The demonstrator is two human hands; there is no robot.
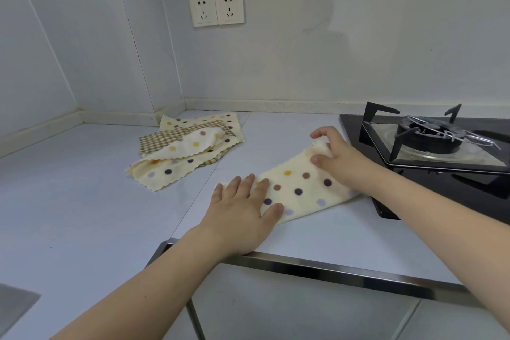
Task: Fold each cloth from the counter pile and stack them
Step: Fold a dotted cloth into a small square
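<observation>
Pale counter [82, 201] meets grey walls; stove [441, 146] at right

Left hand: our left hand [242, 211] lies flat, palm down, fingers spread and pointing away from us.
Left arm: bare forearm reaches in from the lower left.
Right hand: our right hand [335, 150] has its grip pinched closed, thumb and fingers bunching fabric.
Right arm: bare forearm comes in from the lower right.

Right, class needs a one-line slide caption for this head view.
Left hand flattens a dotted cloth while the right hand pinches its far end.
</observation>
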